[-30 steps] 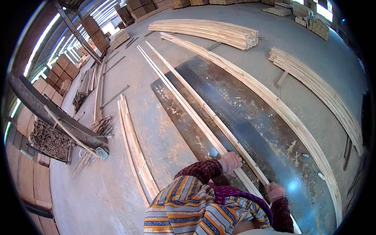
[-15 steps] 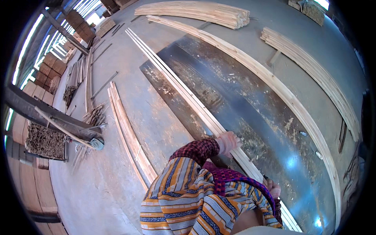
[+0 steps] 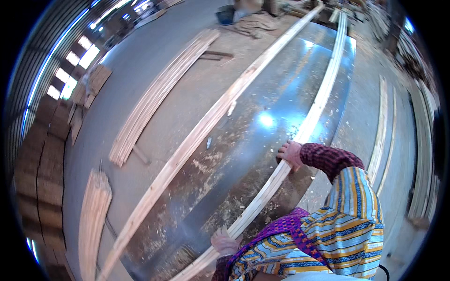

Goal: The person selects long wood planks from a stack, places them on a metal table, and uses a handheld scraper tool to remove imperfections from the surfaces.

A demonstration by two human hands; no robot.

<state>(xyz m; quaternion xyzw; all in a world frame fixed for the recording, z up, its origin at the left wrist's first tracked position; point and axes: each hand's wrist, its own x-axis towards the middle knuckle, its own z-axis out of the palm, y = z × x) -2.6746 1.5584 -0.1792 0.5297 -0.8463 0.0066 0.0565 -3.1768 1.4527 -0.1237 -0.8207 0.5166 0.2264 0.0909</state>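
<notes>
A long bundle of pale wooden strips [image 3: 321, 96] runs from the lower middle up to the top right, lying along a dark metal-topped table [image 3: 225, 171]. My right hand [image 3: 290, 155] is closed over the strips about midway along, its fingers bent round their far side. Nearer to me, my left hand [image 3: 225, 241] grips the same bundle, with the fingertips over its upper edge. Both hands lie close to my body, and the lower end of the bundle passes out of view. A second long board [image 3: 187, 145] lies along the table's left side.
Stacked boards [image 3: 161, 96] rest on the floor at left, with another bundle [image 3: 93, 220] closer. Loose strips [image 3: 379, 126] lie on the floor at right, beside piled timber [image 3: 422, 154]. Tall wood stacks [image 3: 40, 178] stand at far left.
The view has swung to the right, toward the other end of the table. Both hands still hold the strips; the right one now reaches farther out and the left is nearer.
</notes>
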